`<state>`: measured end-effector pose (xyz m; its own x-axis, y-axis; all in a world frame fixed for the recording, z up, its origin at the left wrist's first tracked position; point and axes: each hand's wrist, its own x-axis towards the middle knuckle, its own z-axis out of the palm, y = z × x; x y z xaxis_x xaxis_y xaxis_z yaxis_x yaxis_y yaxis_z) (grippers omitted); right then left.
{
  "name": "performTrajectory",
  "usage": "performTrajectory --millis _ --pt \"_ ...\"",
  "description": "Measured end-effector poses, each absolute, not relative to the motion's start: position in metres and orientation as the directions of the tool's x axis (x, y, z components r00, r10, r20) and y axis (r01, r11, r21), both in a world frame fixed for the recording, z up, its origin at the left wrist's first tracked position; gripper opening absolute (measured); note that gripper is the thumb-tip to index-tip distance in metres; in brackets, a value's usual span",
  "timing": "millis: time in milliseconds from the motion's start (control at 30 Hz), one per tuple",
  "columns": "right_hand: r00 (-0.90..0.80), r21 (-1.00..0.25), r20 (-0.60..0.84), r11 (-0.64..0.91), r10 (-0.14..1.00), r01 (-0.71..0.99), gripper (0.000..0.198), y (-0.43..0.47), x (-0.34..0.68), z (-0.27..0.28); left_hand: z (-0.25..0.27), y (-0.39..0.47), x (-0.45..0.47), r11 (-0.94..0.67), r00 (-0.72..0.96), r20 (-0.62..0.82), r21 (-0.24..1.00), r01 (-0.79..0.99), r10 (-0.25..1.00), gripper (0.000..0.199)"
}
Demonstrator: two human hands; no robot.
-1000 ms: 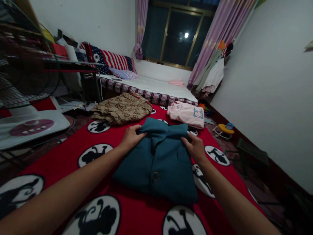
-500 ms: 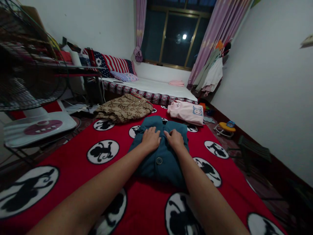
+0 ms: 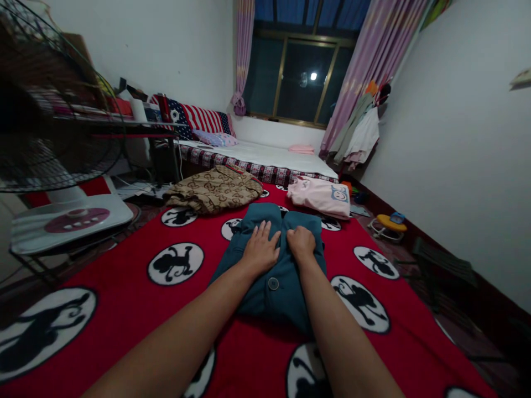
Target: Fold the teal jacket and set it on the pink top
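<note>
Teal folded garment (image 3: 271, 260) lies on the red blanket (image 3: 124, 265) with black-and-white figure medallions, roughly central in the head view. Left hand (image 3: 261, 251) rests flat on the garment's upper half, fingers spread and extended, gripping nothing. Right hand (image 3: 302, 243) sits just beside it on the same cloth, fingers curled under; whether it pinches fabric cannot be told. A dark button (image 3: 272, 283) shows below the hands. Beyond lie a brown patterned garment (image 3: 215, 190) and a pink folded shirt (image 3: 319, 196). A fan (image 3: 53, 138) stands at left.
</note>
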<state>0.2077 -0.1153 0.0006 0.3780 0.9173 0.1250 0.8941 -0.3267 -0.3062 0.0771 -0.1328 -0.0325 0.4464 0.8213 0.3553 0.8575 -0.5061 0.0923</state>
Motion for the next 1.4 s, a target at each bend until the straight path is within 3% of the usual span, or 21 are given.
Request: performTrajectory --millis 100,267,467,533,700,833,967,1067,1133,1267,1400 --pt "0.401 -0.336 0.157 -0.332 0.903 0.881 0.040 -0.117 0.210 -0.002 -0.034 -0.132 0.077 -0.518 0.454 0.361 0.100 0.850 0.815 0.053" --pt "0.303 -0.300 0.214 -0.233 0.929 0.925 0.066 -0.114 0.207 -0.003 -0.033 -0.133 0.077 -0.526 0.460 0.364 0.103 0.845 0.810 0.052" --pt "0.203 -0.206 0.165 -0.168 0.965 0.964 0.028 -0.112 0.206 -0.004 -0.036 -0.133 0.079 -0.541 0.471 0.372 0.110 0.833 0.800 0.052" --pt "0.231 -0.268 0.202 -0.173 0.952 0.948 0.024 -0.111 0.210 -0.007 -0.037 -0.133 0.079 -0.546 0.469 0.366 0.137 0.827 0.803 0.053" --pt "0.328 -0.648 0.399 0.011 0.856 0.761 0.016 -0.105 0.226 -0.021 -0.028 -0.130 0.070 -0.595 0.486 0.355 0.355 0.721 0.799 0.042" --pt "0.385 -0.756 0.467 0.134 0.796 0.640 0.019 -0.103 0.232 -0.021 -0.018 -0.137 0.054 -0.568 0.423 0.381 0.597 0.567 0.822 0.032" --pt "0.410 -0.836 0.540 0.413 0.734 0.362 0.014 -0.104 0.228 -0.012 -0.017 -0.161 0.042 -0.614 0.486 0.399 0.648 0.451 0.778 0.028" --pt "0.278 -0.863 0.495 0.430 0.823 0.266 0.016 -0.100 0.224 -0.011 -0.019 -0.179 0.035 -0.647 0.503 0.438 0.655 0.389 0.746 0.025" --pt "0.107 -0.867 0.449 0.403 0.887 0.293 0.014 -0.097 0.221 -0.014 -0.020 -0.185 0.032 -0.662 0.515 0.448 0.648 0.376 0.731 0.023" --pt "-0.239 -0.747 0.340 0.416 0.909 0.519 0.020 -0.101 0.215 -0.016 -0.021 -0.189 0.030 -0.698 0.557 0.446 0.591 0.404 0.701 0.019" --pt "-0.352 -0.599 0.148 0.367 0.924 0.712 0.048 -0.117 0.209 -0.003 -0.022 -0.197 0.029 -0.720 0.582 0.435 0.511 0.469 0.687 0.020"
